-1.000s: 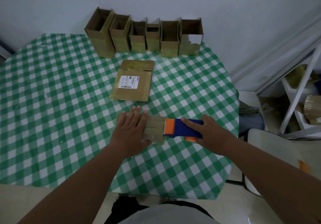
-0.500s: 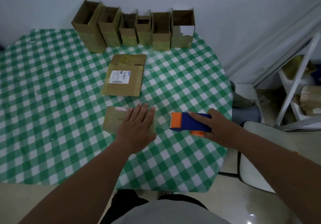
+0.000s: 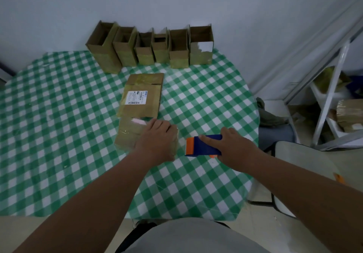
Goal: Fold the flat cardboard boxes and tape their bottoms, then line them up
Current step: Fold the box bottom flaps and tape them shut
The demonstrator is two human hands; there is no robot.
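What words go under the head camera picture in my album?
Left hand presses a small cardboard box, right hand grips the tape dispenser.

I count six folded boxes (image 3: 149, 48) standing in a row, two flat boxes (image 3: 142, 95) lying on the surface (image 3: 59, 125), one tape dispenser (image 3: 203, 145), and two hands (image 3: 157, 141).
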